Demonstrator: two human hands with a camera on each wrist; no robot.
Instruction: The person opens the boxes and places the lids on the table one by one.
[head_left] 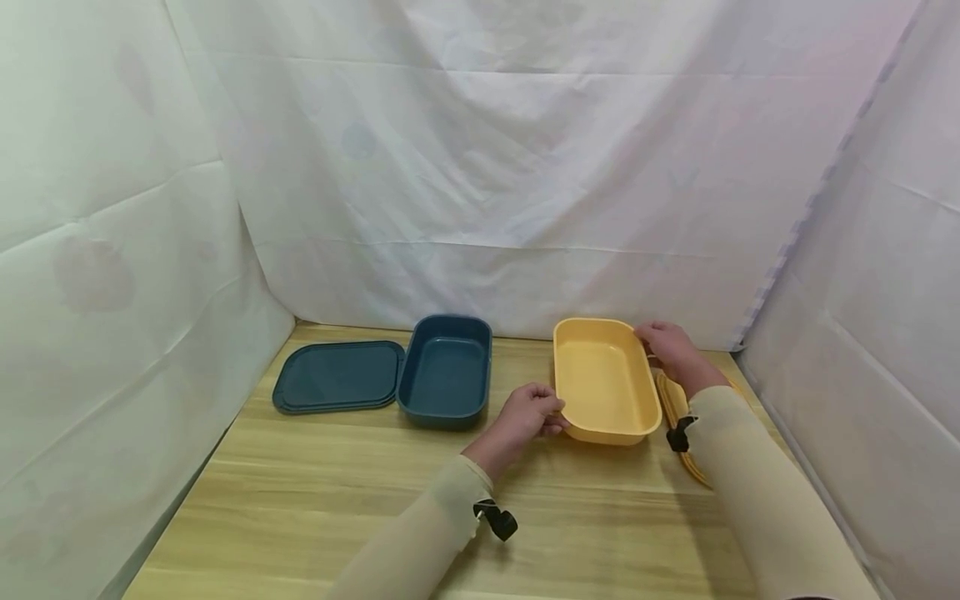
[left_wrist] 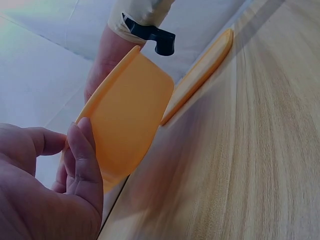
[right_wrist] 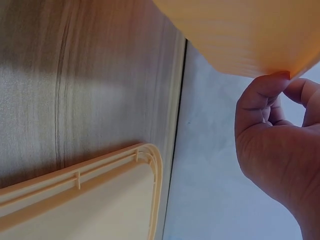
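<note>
Both hands are holding the yellow container (head_left: 604, 382), which is lifted and tilted above the right side of the bench (head_left: 315, 500). The left hand (head_left: 527, 417) is pinching the near-left rim in a narrow grip. The right hand (head_left: 670, 346) is gripping the far-right rim with curled fingers. The yellow lid (head_left: 675, 412) is lying flat just beside the container. 1 blue container (head_left: 446, 371) and 1 blue lid (head_left: 337, 377) are sitting at the left, touching.

Yellow tub (head_left: 603, 379) & lid (head_left: 672, 400), dark-blue tub (head_left: 446, 371) – lid (head_left: 337, 377)
</note>
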